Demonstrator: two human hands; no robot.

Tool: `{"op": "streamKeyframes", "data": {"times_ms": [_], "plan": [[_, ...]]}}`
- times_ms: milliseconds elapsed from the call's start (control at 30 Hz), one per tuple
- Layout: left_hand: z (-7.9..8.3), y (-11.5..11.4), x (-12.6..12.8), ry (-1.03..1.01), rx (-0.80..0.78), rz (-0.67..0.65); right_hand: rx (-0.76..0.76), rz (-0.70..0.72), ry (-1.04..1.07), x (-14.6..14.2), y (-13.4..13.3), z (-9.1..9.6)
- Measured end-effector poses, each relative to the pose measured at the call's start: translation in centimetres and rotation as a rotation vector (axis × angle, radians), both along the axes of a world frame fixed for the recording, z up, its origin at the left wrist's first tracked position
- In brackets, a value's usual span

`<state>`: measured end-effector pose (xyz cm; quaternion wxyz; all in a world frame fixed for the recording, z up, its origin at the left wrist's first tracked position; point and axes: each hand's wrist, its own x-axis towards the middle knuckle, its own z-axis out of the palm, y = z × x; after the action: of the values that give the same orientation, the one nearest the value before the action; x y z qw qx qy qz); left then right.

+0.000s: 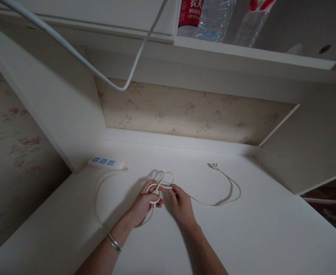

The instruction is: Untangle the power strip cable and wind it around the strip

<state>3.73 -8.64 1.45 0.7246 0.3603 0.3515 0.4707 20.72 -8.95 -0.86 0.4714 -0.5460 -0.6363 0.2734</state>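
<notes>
A white power strip (106, 162) with blue socket faces lies on the desk at the left. Its cord (97, 194) curves down and round into my left hand (140, 206), whose fingers and thumb are closed around several loose loops. My right hand (183, 208) pinches a piece of the same cord between thumb and fingers, just right of the bundle. From there the cord runs out to the right and bends back to a plug (214, 166) resting on the desk. Parts of the loops are hidden behind my left fingers.
The white desk (256, 236) has side panels left and right and a low ledge at the back. Overhead, a shelf (253, 55) holds clear plastic bottles (215, 21). A thick white cable (122, 88) hangs down in front, upper left.
</notes>
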Motion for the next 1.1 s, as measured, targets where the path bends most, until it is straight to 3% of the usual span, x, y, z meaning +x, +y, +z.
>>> {"op": "streamKeyframes", "data": {"times_ms": [267, 433, 633, 733, 867, 1000, 1100], "plan": [[-1.1, -0.2, 1.6, 0.282, 0.265, 0.091, -0.222, 0.02, 0.404, -1.0, -0.4, -0.3], [-1.7, -0.4, 1.7, 0.342, 0.338, 0.059, -0.219, 0.01, 0.368, -1.2, -0.9, 0.3], [-2.3, -0.6, 1.5, 0.409, 0.436, 0.119, -0.194, -0.019, 0.254, -0.6, -1.1, 0.5], [-1.8, -0.4, 1.2, 0.316, 0.352, 0.174, -0.158, -0.111, 0.293, 0.1, -0.6, 0.3], [-0.3, -0.2, 0.3, 0.028, 0.088, 0.16, -0.152, -0.215, 0.484, 1.5, 0.5, -0.3], [0.7, -0.2, -0.3, -0.169, -0.122, 0.004, -0.163, -0.242, 0.536, 2.1, 0.9, -0.8], [0.6, -0.4, -0.3, -0.049, -0.176, -0.128, -0.131, -0.198, 0.505, 1.8, 0.7, -0.9]]}}
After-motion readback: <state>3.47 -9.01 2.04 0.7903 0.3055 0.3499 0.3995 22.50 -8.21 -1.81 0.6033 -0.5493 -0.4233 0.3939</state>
